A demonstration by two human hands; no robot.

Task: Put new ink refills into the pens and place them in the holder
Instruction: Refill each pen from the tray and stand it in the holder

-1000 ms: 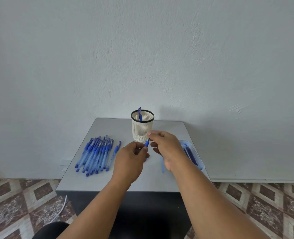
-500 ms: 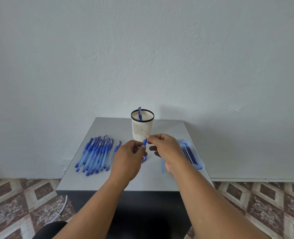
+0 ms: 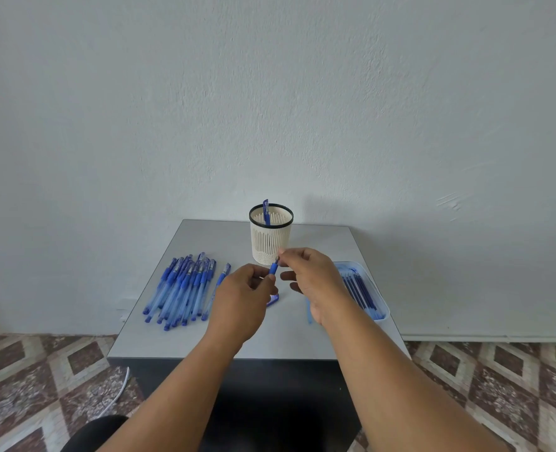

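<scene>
Head view: both hands work above the grey tabletop [image 3: 204,337], just in front of the white slotted holder with black rim [image 3: 271,238]. Left hand [image 3: 242,303] grips the blue translucent pen [image 3: 274,267] by its barrel, probably to steady it; right hand [image 3: 312,277] pinches its upper tip, likely twisting the end. One blue pen [image 3: 265,212] stands in the holder. Pile of blue pens [image 3: 180,290] lies left; pale blue tray of refills [image 3: 363,290] sits right, within reach.
</scene>
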